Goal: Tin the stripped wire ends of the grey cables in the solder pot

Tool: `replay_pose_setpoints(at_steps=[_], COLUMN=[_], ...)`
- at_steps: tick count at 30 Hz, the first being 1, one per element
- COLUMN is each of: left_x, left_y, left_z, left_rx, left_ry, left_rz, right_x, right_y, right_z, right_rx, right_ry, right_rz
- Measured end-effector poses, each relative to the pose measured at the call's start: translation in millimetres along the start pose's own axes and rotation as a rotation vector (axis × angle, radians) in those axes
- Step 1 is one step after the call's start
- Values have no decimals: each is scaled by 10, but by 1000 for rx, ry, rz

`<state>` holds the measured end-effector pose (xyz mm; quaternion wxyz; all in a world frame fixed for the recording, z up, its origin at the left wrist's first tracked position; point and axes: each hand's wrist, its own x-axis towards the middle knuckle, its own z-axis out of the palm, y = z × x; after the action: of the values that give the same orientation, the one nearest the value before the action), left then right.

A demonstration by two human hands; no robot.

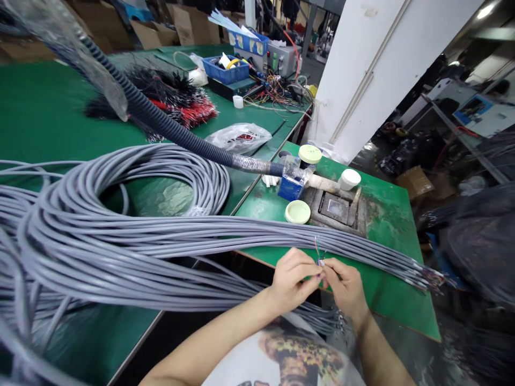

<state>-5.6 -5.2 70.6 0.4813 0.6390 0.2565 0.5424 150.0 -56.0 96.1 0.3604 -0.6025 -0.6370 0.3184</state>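
Your left hand [290, 281] and right hand [346, 289] sit close together, fingertips narrowly pinched on thin blue and orange insulated wires [317, 251] that stand up between them. Just beyond your hands, a long bundle of grey round sheathed cables [249, 238] crosses the green-topped workbench [396, 308], its ends fanning out with coloured cores at right. Left of that, a large loose coil of grey cable [132, 185] lies on a second green table [92, 343]. Farther on the bench rest a round pale green plastic lid [298, 212] and a round white cap [349, 178]. A black corrugated conduit [173, 128] runs to a blue block [290, 187].
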Motion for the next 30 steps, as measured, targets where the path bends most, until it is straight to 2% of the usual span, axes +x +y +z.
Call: replay_pose_setpoints(at_steps=[2,3,5,8,11,15,19,21,24,27,30], left_x=[-35,-44,-40,26,119,175,156,143,133,126,113], left_y=[-21,-40,-90,-158,-171,-146,-140,-131,-100,-69,-53], left_z=[-19,-27,-42,-71,-97,-100,-53,-10,66,129,171], left_rx=[-20,-67,-222,-493,-646,-715,-751,-776,-838,-909,-1007], left_ry=[-60,-50,23,131,75,-30,21,78,136,146,135], left_rz=[57,31,-123,-457,-657,-700,-708,-718,-751,-792,-826], right_x=[9,10,6,1,16,38,38,26,2,-9,9], right_y=[1,2,1,-18,-43,-59,-59,-54,-31,10,45], right_z=[-22,-33,-47,-46,-26,-21,-30,0,109,235,292], right_rx=[14,14,6,-19,-48,-78,-64,-23,1,-62,-101], right_ry=[-1,-5,-19,-50,-92,-137,-161,-117,32,216,295], right_rz=[-2,-2,2,-5,-25,-53,-29,0,24,24,-42])
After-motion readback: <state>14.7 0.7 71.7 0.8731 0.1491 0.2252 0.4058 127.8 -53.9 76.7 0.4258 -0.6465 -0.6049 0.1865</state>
